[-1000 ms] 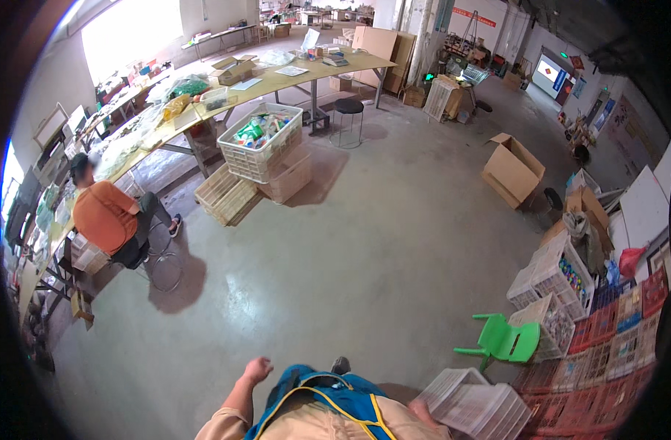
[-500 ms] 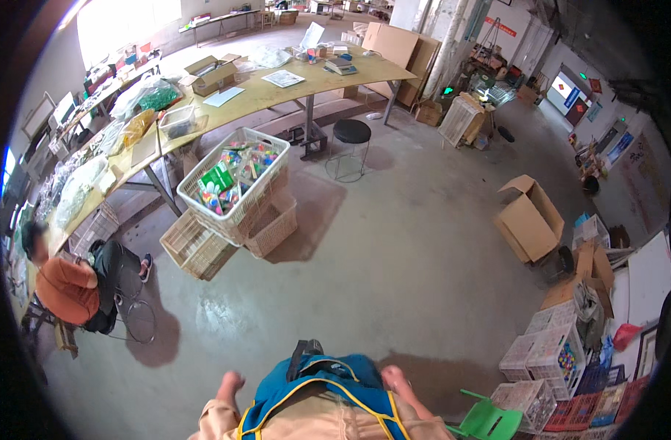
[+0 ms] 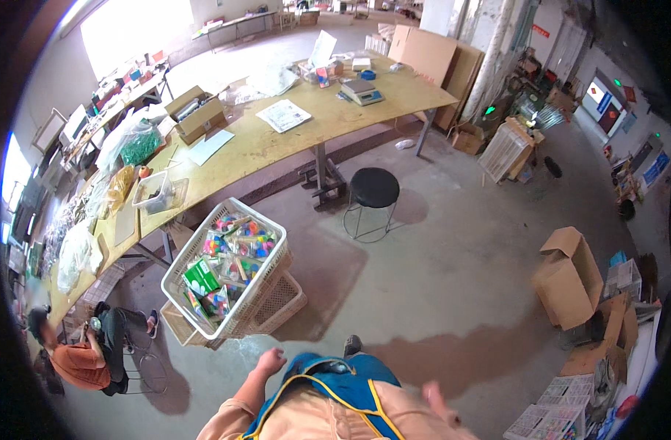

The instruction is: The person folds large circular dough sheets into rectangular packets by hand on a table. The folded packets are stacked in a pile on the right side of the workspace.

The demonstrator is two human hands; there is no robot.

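My left hand (image 3: 271, 361) hangs in front of my body, its fingers curled in with nothing showing in them. Nearest to it is a white plastic basket (image 3: 175, 293), just ahead and to the left but not touched. Small clear packets of colourful pieces (image 3: 254, 242) fill that basket, along with a green and white package (image 3: 201, 278). More crates (image 3: 282, 306) stand underneath. On the other side, my right hand (image 3: 435, 398) swings beside my apron (image 3: 306, 367), away from any object. Motion smears its fingers.
Beyond the basket runs a long table (image 3: 247, 150) with a scale (image 3: 362, 92), papers and an open carton (image 3: 194, 117). A black round stool (image 3: 374, 188) stands before it. Cardboard boxes (image 3: 568, 279) and crates line the right side. A seated person (image 3: 82, 363) is at the left.
I have walked forward, so the basket, table and stool appear closer. The green chair at the lower right has left the picture. My left hand has swung forward.
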